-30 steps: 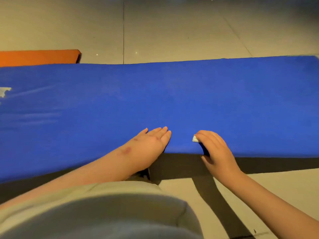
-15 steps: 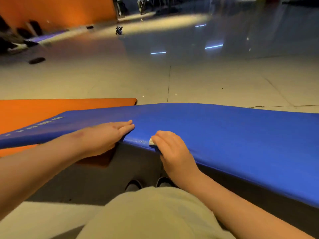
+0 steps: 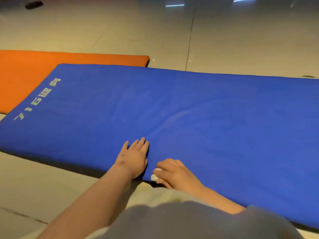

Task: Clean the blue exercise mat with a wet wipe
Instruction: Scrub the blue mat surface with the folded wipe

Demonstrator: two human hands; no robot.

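Hands on one blue mat (image 3: pixel 207 109), left hand (image 3: pixel 135 157) flat, right hand (image 3: pixel 174 173) gripping one wipe (image 3: pixel 154 177)

- On my feed the floor (image 3: pixel 241 40) is glossy beige tile, with one dark grout line (image 3: pixel 189 37) running away from me.
- Strip-light reflections (image 3: pixel 174 5) glare near the top edge.
- An orange mat (image 3: pixel 51 66) lies flat on the left.
- There's a small dark object (image 3: pixel 33 5) far top left, can't tell what.

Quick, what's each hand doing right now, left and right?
Left hand: open, fingers flat on the blue mat.
Right hand: closed on the white wet wipe at the mat's near edge.
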